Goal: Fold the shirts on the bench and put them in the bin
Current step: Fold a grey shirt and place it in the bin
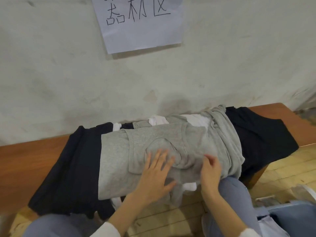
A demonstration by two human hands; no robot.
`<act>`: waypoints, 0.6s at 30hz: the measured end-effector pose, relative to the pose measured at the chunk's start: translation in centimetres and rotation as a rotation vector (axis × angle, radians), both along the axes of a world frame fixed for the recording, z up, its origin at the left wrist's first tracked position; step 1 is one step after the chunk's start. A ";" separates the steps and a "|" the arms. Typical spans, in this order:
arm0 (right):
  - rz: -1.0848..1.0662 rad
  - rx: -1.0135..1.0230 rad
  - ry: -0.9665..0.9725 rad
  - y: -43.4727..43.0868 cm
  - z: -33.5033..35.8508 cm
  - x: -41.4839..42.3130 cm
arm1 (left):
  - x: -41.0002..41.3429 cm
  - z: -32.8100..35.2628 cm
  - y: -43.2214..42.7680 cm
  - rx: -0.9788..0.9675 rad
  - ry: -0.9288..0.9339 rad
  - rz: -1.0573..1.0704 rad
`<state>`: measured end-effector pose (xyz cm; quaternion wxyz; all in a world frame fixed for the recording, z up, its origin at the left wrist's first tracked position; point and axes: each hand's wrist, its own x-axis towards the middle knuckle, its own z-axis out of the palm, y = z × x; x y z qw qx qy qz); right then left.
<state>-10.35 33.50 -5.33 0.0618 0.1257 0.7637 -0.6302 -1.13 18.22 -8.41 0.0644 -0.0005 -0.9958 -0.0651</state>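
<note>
equipment area (wall sign (140, 23), bench (34, 159))

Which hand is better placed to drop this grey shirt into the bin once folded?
Right hand, likely: the bin sits low on that side. The left hand lies flat on the grey shirt, farther off.

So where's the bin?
Bottom right corner of the head view: the blue bin, partly cut off, just right of the person's right knee, before the bench.
</note>
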 end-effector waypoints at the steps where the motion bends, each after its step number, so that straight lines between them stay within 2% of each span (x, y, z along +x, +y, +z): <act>1: -0.076 -0.044 -0.099 0.8 -0.9 0.7 | -0.5 0.1 1.2 -0.002 -0.019 -0.049; 5: -0.271 -0.203 -0.457 1.6 -3.7 1.0 | -2.8 -0.4 5.7 -0.090 -0.196 -0.077; 8: -0.317 -0.342 -0.553 1.6 -4.5 0.6 | -4.1 -0.5 7.5 -0.092 -0.248 0.009; 14: -0.308 -0.334 -0.463 2.9 -2.9 0.5 | -4.8 0.6 8.3 0.064 -0.185 0.103; 16: -0.298 -0.393 -0.400 3.0 -1.8 0.7 | -4.7 0.9 8.0 0.078 -0.122 0.076; 18: -0.243 -0.440 -0.311 2.8 -0.3 0.7 | -4.7 1.4 8.0 0.202 -0.022 0.111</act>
